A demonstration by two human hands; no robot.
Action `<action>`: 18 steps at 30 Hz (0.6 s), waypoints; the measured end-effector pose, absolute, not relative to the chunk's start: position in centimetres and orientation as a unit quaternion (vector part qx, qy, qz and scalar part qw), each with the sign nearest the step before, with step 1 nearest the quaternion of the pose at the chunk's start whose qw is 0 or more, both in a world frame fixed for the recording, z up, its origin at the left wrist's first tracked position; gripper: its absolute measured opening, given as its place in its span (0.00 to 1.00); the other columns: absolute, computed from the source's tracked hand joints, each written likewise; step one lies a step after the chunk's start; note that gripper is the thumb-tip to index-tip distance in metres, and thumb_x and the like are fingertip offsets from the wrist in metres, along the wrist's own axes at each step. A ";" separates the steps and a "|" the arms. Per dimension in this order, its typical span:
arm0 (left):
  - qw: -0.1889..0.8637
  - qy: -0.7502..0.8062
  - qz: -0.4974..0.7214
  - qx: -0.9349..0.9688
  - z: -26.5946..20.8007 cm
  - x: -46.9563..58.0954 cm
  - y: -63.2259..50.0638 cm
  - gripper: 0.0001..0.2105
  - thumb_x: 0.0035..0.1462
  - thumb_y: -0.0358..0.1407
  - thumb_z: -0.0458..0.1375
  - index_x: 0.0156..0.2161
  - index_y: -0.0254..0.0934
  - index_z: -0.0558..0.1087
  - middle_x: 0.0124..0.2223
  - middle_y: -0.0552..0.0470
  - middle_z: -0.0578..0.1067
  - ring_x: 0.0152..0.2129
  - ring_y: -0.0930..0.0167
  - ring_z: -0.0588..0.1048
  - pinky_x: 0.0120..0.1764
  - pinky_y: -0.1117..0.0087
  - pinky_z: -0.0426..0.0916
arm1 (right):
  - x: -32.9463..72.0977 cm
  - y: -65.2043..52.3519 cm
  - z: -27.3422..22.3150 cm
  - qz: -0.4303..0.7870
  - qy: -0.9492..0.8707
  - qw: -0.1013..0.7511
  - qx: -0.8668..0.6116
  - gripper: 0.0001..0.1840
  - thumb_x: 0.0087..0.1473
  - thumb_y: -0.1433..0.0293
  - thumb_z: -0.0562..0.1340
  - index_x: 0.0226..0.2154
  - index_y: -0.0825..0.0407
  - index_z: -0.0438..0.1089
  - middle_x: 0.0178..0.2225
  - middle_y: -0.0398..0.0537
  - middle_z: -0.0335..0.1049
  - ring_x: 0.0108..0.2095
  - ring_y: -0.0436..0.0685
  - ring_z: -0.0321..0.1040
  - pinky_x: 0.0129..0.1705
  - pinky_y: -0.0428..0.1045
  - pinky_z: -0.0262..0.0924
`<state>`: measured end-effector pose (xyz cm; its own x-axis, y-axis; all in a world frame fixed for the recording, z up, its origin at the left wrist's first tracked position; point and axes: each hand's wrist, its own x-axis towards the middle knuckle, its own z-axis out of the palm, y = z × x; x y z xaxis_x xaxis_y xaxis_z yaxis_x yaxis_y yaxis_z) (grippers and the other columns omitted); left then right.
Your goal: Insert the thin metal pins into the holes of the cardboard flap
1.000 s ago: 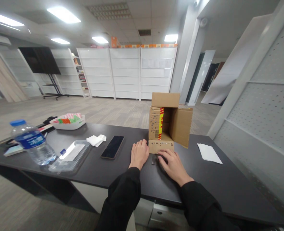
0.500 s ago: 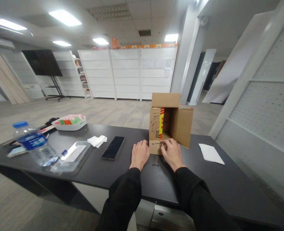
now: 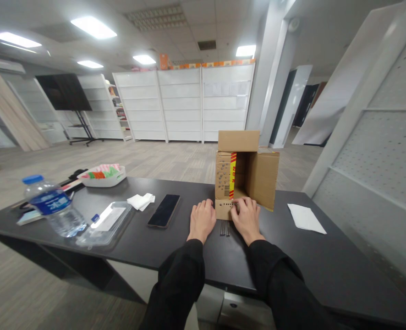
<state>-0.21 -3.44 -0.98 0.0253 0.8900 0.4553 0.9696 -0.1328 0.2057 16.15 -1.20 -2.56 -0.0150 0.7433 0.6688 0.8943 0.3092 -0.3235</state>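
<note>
An open cardboard box stands on its side on the dark table, its opening towards me. A row of small dark holes runs across its lower front flap. My right hand is at the right end of this row, thumb and fingers pinched together; whatever they hold is too small and hidden to name. My left hand rests on the table at the flap's left edge, palm down, fingers loosely bent and seemingly holding nothing. Several thin dark metal screws or nails lie side by side in front of the flap.
Left of my hands are a phone, a crumpled tissue, a clear plastic case, a water bottle and a white basket of colourful packets. A folded white paper lies right, near a perforated panel.
The view has shifted slightly, so everything sits a little further right. Both hands keep their places at the flap, with the right still pinched at the holes.
</note>
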 end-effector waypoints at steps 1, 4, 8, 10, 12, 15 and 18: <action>0.081 -0.653 -0.247 -0.711 -1.0 -0.2 -3.4 0.08 0.62 0.30 0.48 0.43 0.38 0.69 0.40 0.48 0.76 0.40 0.66 0.73 0.43 0.65 0.60 | 16.1 -1.2 -2.6 -0.095 -0.705 0.396 -0.581 0.09 0.56 0.70 0.56 0.38 0.50 0.71 0.42 0.51 0.67 0.43 0.62 0.58 0.43 0.54 0.48; 0.080 -0.651 -0.252 -0.711 -1.0 -0.2 -3.4 0.08 0.62 0.30 0.48 0.43 0.38 0.69 0.40 0.48 0.76 0.40 0.66 0.74 0.42 0.65 0.60 | 16.1 -1.2 -2.5 -0.098 -0.703 0.398 -0.581 0.09 0.56 0.70 0.56 0.37 0.50 0.71 0.42 0.51 0.67 0.43 0.62 0.58 0.43 0.54 0.48; 0.085 -0.646 -0.260 -0.713 -1.1 -0.3 -3.4 0.08 0.62 0.29 0.48 0.43 0.38 0.68 0.40 0.49 0.76 0.39 0.66 0.74 0.42 0.65 0.60 | 16.1 -1.2 -2.4 -0.103 -0.704 0.396 -0.580 0.08 0.55 0.70 0.56 0.36 0.51 0.70 0.41 0.51 0.67 0.43 0.62 0.58 0.43 0.54 0.48; 0.086 -0.645 -0.261 -0.713 -1.1 -0.3 -3.4 0.08 0.62 0.29 0.48 0.43 0.38 0.68 0.40 0.49 0.76 0.39 0.66 0.74 0.41 0.64 0.60 | 16.0 -1.1 -2.4 -0.104 -0.703 0.397 -0.580 0.08 0.55 0.70 0.56 0.35 0.51 0.70 0.41 0.51 0.67 0.43 0.62 0.58 0.43 0.54 0.48; 0.085 -0.646 -0.259 -0.713 -1.0 -0.3 -3.4 0.08 0.62 0.30 0.48 0.43 0.38 0.68 0.40 0.49 0.76 0.39 0.66 0.74 0.42 0.64 0.61 | 16.0 -1.1 -2.4 -0.105 -0.702 0.398 -0.582 0.07 0.55 0.70 0.55 0.34 0.51 0.70 0.40 0.52 0.67 0.42 0.62 0.57 0.42 0.54 0.48; 0.081 -0.650 -0.253 -0.712 -1.0 -0.3 -3.4 0.08 0.62 0.30 0.48 0.42 0.38 0.68 0.40 0.48 0.76 0.39 0.66 0.74 0.42 0.64 0.61 | 16.0 -1.0 -2.4 -0.107 -0.701 0.400 -0.580 0.07 0.56 0.70 0.55 0.34 0.51 0.69 0.40 0.52 0.67 0.42 0.61 0.57 0.42 0.54 0.48; 0.079 -0.650 -0.250 -0.713 -1.1 -0.3 -3.3 0.08 0.62 0.30 0.48 0.42 0.38 0.68 0.40 0.48 0.76 0.40 0.66 0.74 0.42 0.65 0.61 | 16.0 -1.0 -2.4 -0.107 -0.701 0.401 -0.580 0.07 0.56 0.70 0.55 0.33 0.51 0.69 0.40 0.52 0.68 0.42 0.62 0.57 0.42 0.54 0.47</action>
<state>-0.27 -3.30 -1.07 0.0290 0.8880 0.4589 0.9667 -0.1417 0.2131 16.03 -0.96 -2.41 -0.0057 0.7270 0.6867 0.8991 0.3043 -0.3147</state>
